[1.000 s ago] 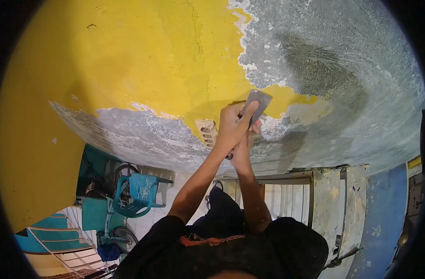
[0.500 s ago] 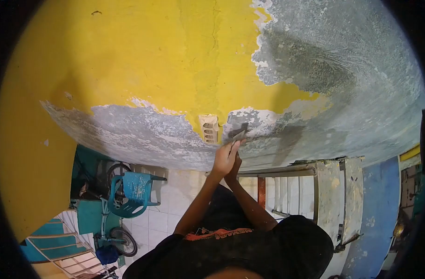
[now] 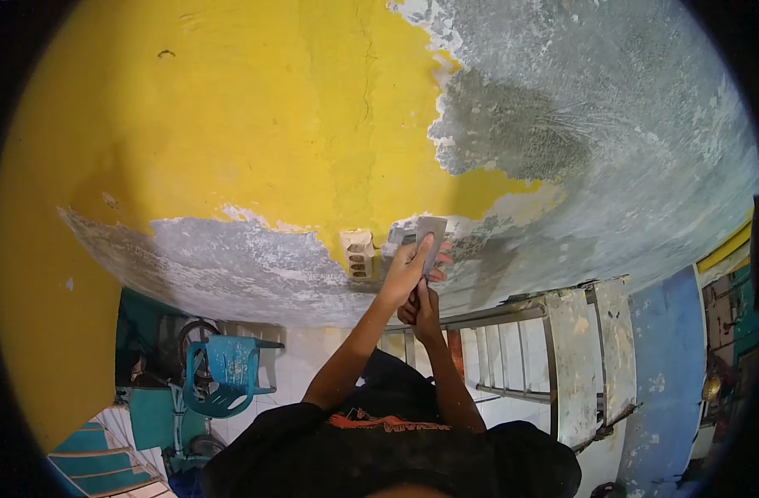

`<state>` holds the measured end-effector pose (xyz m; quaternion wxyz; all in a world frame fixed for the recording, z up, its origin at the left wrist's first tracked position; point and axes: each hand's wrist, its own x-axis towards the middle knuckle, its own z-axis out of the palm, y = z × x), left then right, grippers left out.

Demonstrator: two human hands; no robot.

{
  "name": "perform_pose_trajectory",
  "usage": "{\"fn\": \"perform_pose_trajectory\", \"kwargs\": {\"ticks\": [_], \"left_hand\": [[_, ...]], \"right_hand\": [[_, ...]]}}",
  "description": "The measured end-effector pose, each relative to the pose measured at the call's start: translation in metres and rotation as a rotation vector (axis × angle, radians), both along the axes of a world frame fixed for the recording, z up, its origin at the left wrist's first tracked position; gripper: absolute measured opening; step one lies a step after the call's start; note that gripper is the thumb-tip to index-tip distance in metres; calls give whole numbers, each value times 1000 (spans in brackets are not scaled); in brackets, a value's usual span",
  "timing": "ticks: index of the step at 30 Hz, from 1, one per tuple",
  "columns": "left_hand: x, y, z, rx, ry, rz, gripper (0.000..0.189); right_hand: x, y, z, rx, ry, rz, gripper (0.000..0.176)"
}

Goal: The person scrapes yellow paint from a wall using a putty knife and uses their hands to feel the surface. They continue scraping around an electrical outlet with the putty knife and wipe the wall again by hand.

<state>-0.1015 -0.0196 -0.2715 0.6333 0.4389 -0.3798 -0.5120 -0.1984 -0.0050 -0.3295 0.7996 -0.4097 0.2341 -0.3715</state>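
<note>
A flat metal scraper (image 3: 431, 235) stands near the middle of the frame, its broad grey blade pointing up against the wall (image 3: 255, 124), though whether its edge touches the surface I cannot tell. The left hand (image 3: 409, 267) is clamped on the blade, thumb laid along the front and fingers spread out behind it, their tips showing at the right edge. The right hand (image 3: 424, 314) sits just below, fingers curled in around the scraper's lower end; the handle is mostly hidden there. The two hands are close together.

Yellow paint covers the upper left and centre of the wall, with a thin crack running down near the top. Rough grey surface fills the upper right and a strip below the yellow, with ragged whitish edges between. Just left of the scraper, a pale block (image 3: 359, 256) with dark holes is set into the wall.

In the lower left are a teal plastic chair (image 3: 234, 362) and a bicycle (image 3: 179, 407); worn wooden boards (image 3: 574, 357) stand lower right, beside a blue panel (image 3: 663, 373).
</note>
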Motion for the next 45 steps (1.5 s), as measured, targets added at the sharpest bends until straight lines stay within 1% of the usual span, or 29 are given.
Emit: {"fn": "perform_pose_trajectory", "kwargs": {"ticks": [2,3,6,8,12,13,15,18,20,21,22,23,24,27,29,30,31,32,33,34,35,36,37,38,39,41,42,44,45], "left_hand": [[1,-1,-5,36,110,-16,53],[1,-2,-6,39,110,-20,53],[1,-4,-8,49,93,19,51],[1,-2,-3,79,18,62,49],[3,-9,3,-8,-18,136,46],[4,-7,5,-9,-16,137,46],[6,-3,18,60,-106,139,45],[8,0,27,86,-86,148,44],[10,-1,30,131,-85,161,43],[12,-3,27,118,-131,168,43],[14,-2,25,103,-180,176,43],[16,0,25,104,-170,152,43],[17,1,26,101,-172,156,43],[14,13,18,83,-137,149,41],[12,21,7,-25,-250,150,41],[13,20,6,-31,-250,143,41],[15,17,7,-30,-182,174,40],[16,12,10,-31,-112,208,39],[13,3,34,-161,-139,257,36],[13,-1,59,-147,-130,254,36],[13,-8,85,-176,-107,195,34],[12,-13,98,-216,-87,137,33],[9,-12,98,-221,-82,133,33],[6,-10,96,-184,-46,116,33],[3,-8,92,-147,-9,100,33],[-9,0,52,-111,-35,110,33],[-14,6,32,-67,-65,121,33],[-19,23,7,-52,-57,141,33],[-20,30,1,-26,-42,161,33]], "right_hand": [[-4,0,-1,35,23,41,44],[-3,0,-1,38,23,37,44],[3,4,-2,-1,66,-3,44],[7,8,2,-14,141,-65,43],[14,2,-3,-24,76,-52,41],[19,8,-3,-51,158,-118,38],[20,14,6,-51,122,-117,37],[29,17,-5,33,29,-80,36],[33,20,-11,-11,3,-102,35],[37,24,6,-308,242,-228,36],[40,24,-8,-301,246,-221,36],[48,19,-34,-179,101,-213,36],[55,15,-34,-61,-46,-205,36],[49,32,-37,-80,-21,-245,40],[46,36,-38,-110,7,-289,40],[42,39,-38,-95,19,-271,38],[42,37,-37,-84,27,-252,37],[46,25,-29,-94,22,-253,37],[48,9,-15,-195,45,-270,37],[47,1,-2,-285,77,-287,39],[41,-4,17,-281,91,-291,39],[36,-11,42,-204,26,-232,37],[34,-15,56,-128,-45,-174,35],[32,-13,51,-137,-45,-178,35],[30,-5,37,-149,-20,-243,33],[26,7,-8,-209,38,-336,30],[19,17,-24,-410,127,-353,32],[8,29,-44,-229,-31,-204,33],[3,34,-45,-222,-29,-211,33]]}}
